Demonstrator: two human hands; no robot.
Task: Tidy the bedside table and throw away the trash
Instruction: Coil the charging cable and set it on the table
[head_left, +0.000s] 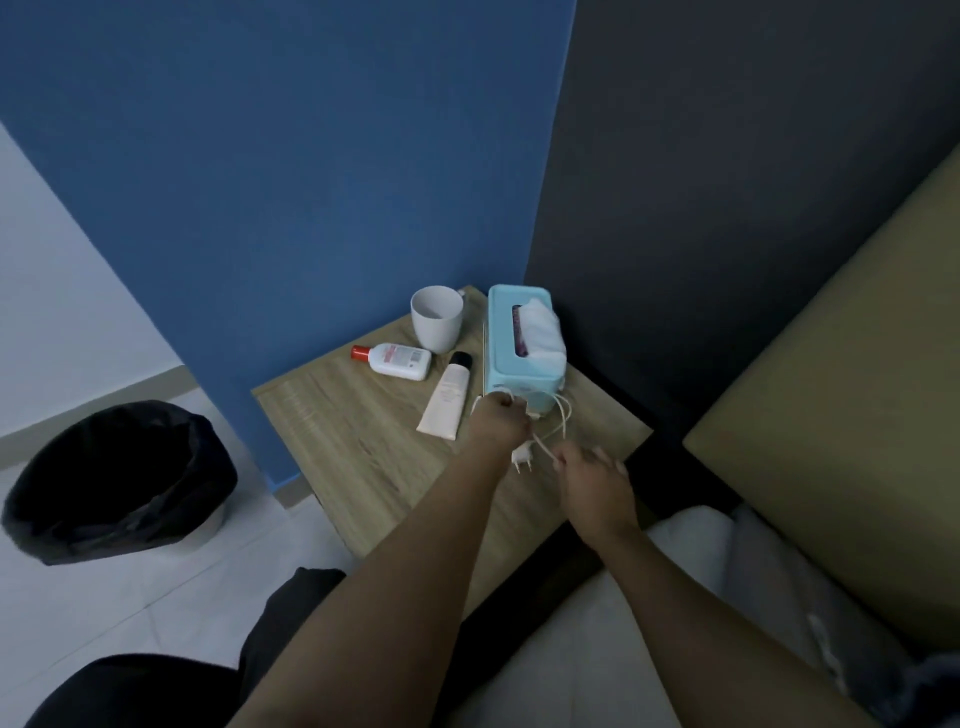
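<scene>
Fingers of left hand (501, 423) curled round charger cable (568, 415) | right hand (592, 480) pinches it | beside tissue box (524, 343)

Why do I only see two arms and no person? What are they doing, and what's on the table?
The camera sits on the person's head and looks down, so you see only their own arms, as if through their eyes. There is no robot here. The left hand and the right hand both hold a white cable with a plug on it. On the wooden table stand a mug and a tissue box; a bottle with a red cap and a tube lie beside them. A black bin stands on the floor to the left.
</scene>
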